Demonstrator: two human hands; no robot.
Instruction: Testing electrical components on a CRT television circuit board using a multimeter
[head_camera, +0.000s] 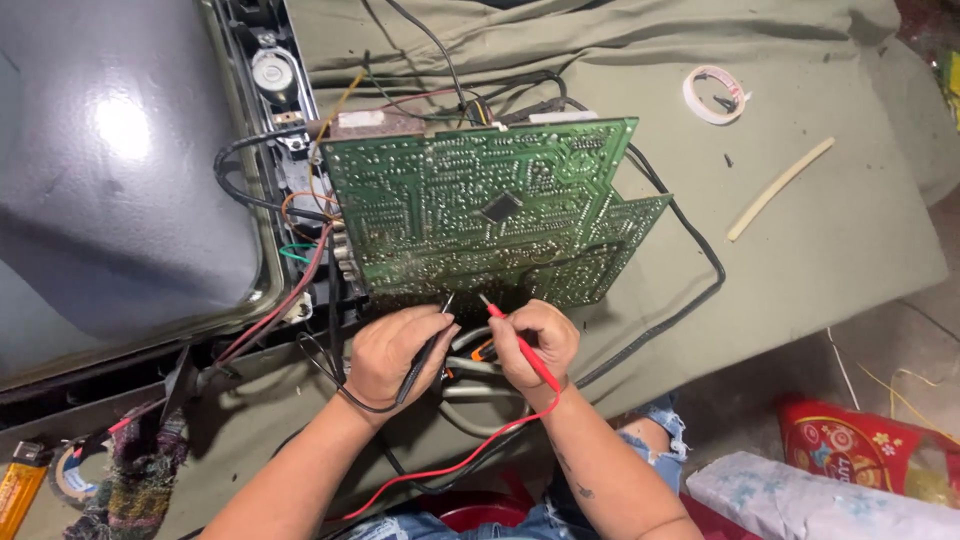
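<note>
Black probe (428, 345) and red probe (520, 345), tips on tilted green circuit board (480, 215).

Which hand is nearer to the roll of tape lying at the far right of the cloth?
The right hand. It sits below and to the left of the roll of tape, holding a red probe. The left hand, with the black probe, lies farther left.

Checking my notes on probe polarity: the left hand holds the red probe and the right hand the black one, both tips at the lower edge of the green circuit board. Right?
Not quite: the colours are swapped. In the head view the left hand holds the black probe and the right hand the red probe. Both tips do meet the green circuit board's lower edge.
</note>
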